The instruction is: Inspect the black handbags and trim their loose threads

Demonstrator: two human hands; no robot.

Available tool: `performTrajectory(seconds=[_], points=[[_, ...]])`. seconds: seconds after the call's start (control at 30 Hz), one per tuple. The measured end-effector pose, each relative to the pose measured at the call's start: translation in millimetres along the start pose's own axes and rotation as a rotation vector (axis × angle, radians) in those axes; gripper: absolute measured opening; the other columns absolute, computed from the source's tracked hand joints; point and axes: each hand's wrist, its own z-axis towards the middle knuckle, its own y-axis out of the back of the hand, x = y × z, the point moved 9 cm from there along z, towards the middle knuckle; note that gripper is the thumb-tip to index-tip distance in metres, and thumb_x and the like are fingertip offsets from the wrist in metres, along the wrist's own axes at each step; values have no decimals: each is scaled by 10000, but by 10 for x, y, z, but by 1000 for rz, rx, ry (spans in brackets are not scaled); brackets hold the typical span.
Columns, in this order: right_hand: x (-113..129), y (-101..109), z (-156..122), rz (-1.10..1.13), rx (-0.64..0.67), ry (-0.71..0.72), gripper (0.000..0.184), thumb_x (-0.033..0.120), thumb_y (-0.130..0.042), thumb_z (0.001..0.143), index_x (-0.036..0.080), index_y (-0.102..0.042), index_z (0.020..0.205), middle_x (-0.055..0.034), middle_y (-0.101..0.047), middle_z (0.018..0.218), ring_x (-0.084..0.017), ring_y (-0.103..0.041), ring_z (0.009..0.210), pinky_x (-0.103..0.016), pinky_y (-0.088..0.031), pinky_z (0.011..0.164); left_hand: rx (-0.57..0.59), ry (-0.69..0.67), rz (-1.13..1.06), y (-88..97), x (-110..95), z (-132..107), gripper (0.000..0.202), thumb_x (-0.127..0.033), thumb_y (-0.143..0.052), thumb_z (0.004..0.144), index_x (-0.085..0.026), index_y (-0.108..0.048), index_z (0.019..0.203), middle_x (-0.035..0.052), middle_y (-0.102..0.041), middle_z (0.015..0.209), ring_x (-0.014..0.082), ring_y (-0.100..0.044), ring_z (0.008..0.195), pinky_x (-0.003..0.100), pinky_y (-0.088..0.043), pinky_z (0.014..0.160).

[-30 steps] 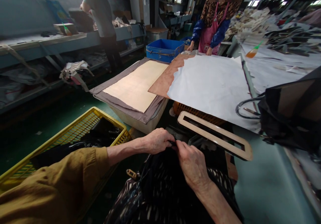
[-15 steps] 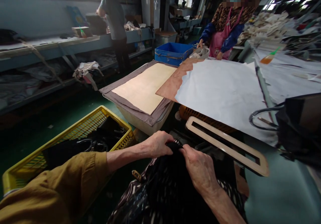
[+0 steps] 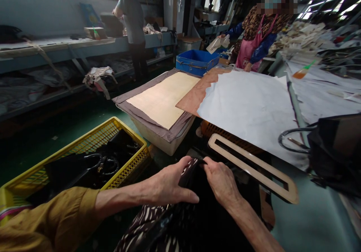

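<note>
A: Black with pale stripes. The fabric sits lower centre of frame, over the lap. Left hand and right hand are close together, both pinched on its top edge.
B: Handling?
A: Looks soft, light and limp, so it sags wherever it's unsupported. Best held at the edge, two pinch points.
B: Blind spots?
A: Fingertips are buried in the fold and the cloth's lower part is cut off by the frame. Wooden template just right of the hands. Yellow crate lower left, contents too dark to read.
</note>
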Motion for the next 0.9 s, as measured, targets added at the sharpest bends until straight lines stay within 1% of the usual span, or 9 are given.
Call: performTrajectory(seconds=[0.07,0.13,0.23,0.33,0.47,0.57,0.67,0.8,0.9], points=[[-5,38,37,-43,-7,-7,190,193,-392,873,223,-549,771,-22,-652,637,-201,-639,661,-274,-317,531,-21,-13,9,-22,-29,-201,748,-309,-641,662,-269,-275,1313,27,-538,1143,171,-544,922,267,-450,795],[38,91,74,-85,-13,19,202,175,-381,872,213,-547,764,-30,-648,635,-201,-637,658,-276,-323,536,-97,18,122,0,50,-319,742,-207,-563,682,-263,-219,1338,42,-543,1151,174,-555,921,278,-452,802],[129,244,139,-153,-35,79,181,161,-389,864,196,-550,789,-53,-648,655,-212,-635,664,-279,-326,534,-217,92,361,155,252,-295,714,-134,-459,675,-213,-224,1345,77,-575,1110,206,-562,946,321,-439,830],[198,496,228,-212,-54,140,157,200,-423,858,186,-562,788,-83,-654,690,-237,-636,705,-287,-341,550,-291,57,433,500,283,-46,647,-96,-413,655,-200,-326,1288,63,-602,1048,200,-569,927,300,-443,807],[235,869,358,-245,-61,206,175,264,-461,855,177,-580,761,-91,-661,722,-224,-635,737,-278,-358,584,-303,-173,468,1009,-91,411,554,-46,-393,581,-177,-493,1110,36,-607,1021,171,-554,908,235,-444,749],[226,936,336,-235,-38,231,174,260,-485,849,166,-589,746,-80,-663,727,-196,-630,738,-260,-367,595,-288,-255,558,1136,-306,630,507,-26,-380,563,-193,-535,1016,14,-610,973,161,-552,890,217,-436,719],[186,674,82,-189,15,235,172,253,-487,853,176,-590,738,-42,-658,705,-165,-622,692,-247,-381,600,-217,-203,620,897,-186,659,503,-36,-400,561,-212,-525,1015,12,-611,929,165,-564,825,220,-431,653],[63,145,-452,-131,86,167,150,213,-461,864,196,-606,835,-34,-652,706,-180,-621,683,-277,-402,615,-67,-168,646,250,162,432,485,-68,-416,591,-225,-514,1039,25,-607,887,184,-564,794,267,-439,684],[-109,-55,-686,-94,119,40,165,244,-445,874,201,-604,883,-49,-649,708,-211,-627,709,-304,-413,624,-143,-289,667,-4,149,258,458,-58,-409,595,-197,-519,1017,35,-590,906,191,-526,873,333,-406,840]])
